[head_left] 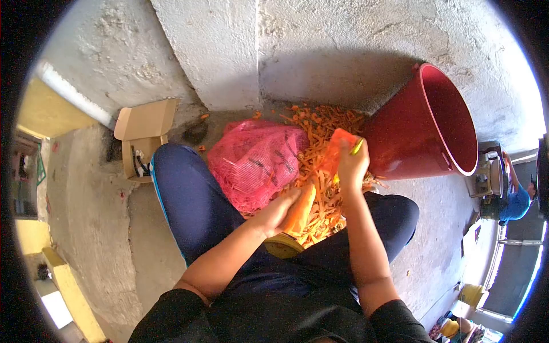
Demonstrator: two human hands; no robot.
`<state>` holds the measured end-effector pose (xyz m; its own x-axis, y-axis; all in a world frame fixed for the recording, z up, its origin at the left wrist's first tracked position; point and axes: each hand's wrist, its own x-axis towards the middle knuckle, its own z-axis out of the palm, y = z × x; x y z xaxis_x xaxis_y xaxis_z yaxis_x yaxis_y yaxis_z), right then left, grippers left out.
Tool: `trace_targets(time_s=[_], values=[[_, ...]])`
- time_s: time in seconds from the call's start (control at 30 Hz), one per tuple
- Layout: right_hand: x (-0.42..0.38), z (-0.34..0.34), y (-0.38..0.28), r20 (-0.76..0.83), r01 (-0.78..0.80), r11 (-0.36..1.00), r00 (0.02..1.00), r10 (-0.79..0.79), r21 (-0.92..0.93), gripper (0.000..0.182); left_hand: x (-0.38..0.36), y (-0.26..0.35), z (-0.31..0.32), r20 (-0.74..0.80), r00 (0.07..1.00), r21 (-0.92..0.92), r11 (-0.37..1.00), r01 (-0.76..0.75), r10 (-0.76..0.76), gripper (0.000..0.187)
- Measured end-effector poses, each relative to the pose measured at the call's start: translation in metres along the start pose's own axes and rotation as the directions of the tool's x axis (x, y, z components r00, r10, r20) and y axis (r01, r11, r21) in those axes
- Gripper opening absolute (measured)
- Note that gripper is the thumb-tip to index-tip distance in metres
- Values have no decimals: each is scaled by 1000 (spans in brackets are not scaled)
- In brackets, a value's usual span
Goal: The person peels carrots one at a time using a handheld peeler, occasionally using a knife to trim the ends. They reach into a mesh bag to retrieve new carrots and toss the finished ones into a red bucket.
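My left hand (278,212) is wrapped around a thick, peeled-looking carrot (301,209), held low between my knees. My right hand (351,166) is closed on a small tool with a yellow-green end (357,146), its working part hidden by the hand. A blurred orange-red piece (338,150) shows beside those fingers; I cannot tell whether it belongs to the tool. Beneath both hands spreads a heap of orange carrot peelings (323,220). A pink mesh sack (257,163) lies just beyond my left hand.
A large dark red bucket (400,134) leans, tilted, on the right by the wall. An open cardboard box (143,137) with dark items stands left of my knee. Part of a yellow round object (283,246) shows under the carrot. A person in blue (517,200) is far right.
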<state>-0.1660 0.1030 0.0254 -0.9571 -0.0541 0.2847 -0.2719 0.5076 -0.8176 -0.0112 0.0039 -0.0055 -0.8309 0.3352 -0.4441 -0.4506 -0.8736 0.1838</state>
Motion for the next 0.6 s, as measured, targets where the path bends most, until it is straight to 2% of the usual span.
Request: trace_targets(time_s=[0.07,0.1,0.2,0.23,0.27,0.3,0.33,0.4,0.5,0.6], values=[[23,-8,23,-64,-139,990,988,137,-32,15,-12,-1,17,-60,997,124,992,-34,42,38],[24,-10,21,-7,-206,962,978,210,181,14,-11,0,9,-25,1000,23,1000,7,-6,39],[-2,-6,2,57,-18,968,998,4,249,22,1,2,0,-193,981,-61,998,-10,-2,38],[-16,-6,-10,114,-42,969,993,15,244,23,7,1,-13,-117,993,13,999,-35,36,38],[-29,-8,-24,207,-117,949,977,56,294,21,6,1,-12,-113,993,-6,1000,-28,27,39],[-40,-6,-30,229,-123,922,973,38,368,19,6,3,-10,-111,994,-23,1000,-21,18,39],[-49,-10,-45,274,-150,932,960,57,331,18,7,4,-8,-106,994,-39,999,-12,8,39],[-57,-6,-44,330,-87,948,944,-20,308,19,12,3,-7,-130,989,-65,995,-74,65,37],[-59,-4,-44,332,-102,951,943,-1,293,20,15,0,-10,-148,981,-12,992,-125,122,35],[-62,-8,-49,346,-47,964,937,-49,263,21,12,2,-2,-160,973,63,986,-156,164,34]])
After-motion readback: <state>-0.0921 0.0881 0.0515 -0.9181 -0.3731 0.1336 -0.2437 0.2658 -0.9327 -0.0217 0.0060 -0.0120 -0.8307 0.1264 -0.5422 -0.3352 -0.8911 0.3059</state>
